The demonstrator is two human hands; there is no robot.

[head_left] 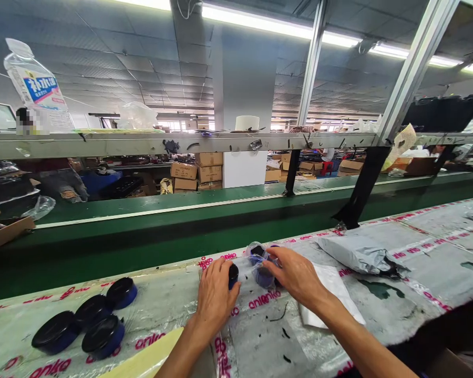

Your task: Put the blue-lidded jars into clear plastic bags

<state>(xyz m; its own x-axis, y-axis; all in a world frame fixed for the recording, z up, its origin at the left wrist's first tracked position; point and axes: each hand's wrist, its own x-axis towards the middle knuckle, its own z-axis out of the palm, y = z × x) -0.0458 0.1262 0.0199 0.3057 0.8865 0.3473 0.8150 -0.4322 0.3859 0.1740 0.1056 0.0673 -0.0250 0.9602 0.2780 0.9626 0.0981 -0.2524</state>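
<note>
Your left hand (216, 290) holds a dark tub (233, 275) at its thumb side; your right hand (296, 272) touches clear plastic (263, 276), grip unclear

The round pieces (59, 332) on the left had glossy black tops and deep blue sides. Pink-red lettering (150, 341) patterned the pale grey counter (260, 331). Beyond, the belt (122, 257) was dark green with a whitish stripe (142, 213). The bottle label (43, 92) mixed blue, white and pink; the stacked boxes (209, 174) were brown.

There are two hands (216, 293), four discs (102, 334) at left, one bottle (39, 86).
</note>
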